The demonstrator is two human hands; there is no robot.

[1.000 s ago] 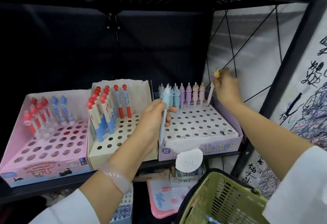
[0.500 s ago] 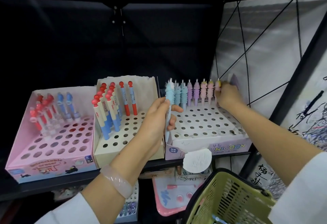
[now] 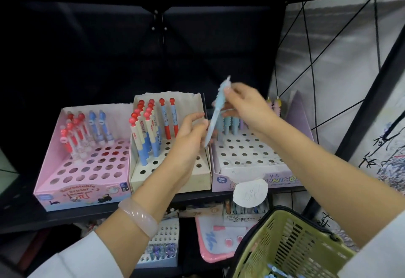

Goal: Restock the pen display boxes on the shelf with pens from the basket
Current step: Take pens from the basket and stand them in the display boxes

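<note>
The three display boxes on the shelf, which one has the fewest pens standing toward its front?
The purple box on the right: its pens stand only along the back row, leaving every nearer hole open.

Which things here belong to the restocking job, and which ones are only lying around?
Belong to the job:
- light blue pen, pinched by right hand and left hand
- purple unicorn box
- cream box
- pink box
- green basket

Lying about:
- round white tag
- lower-shelf stock
</note>
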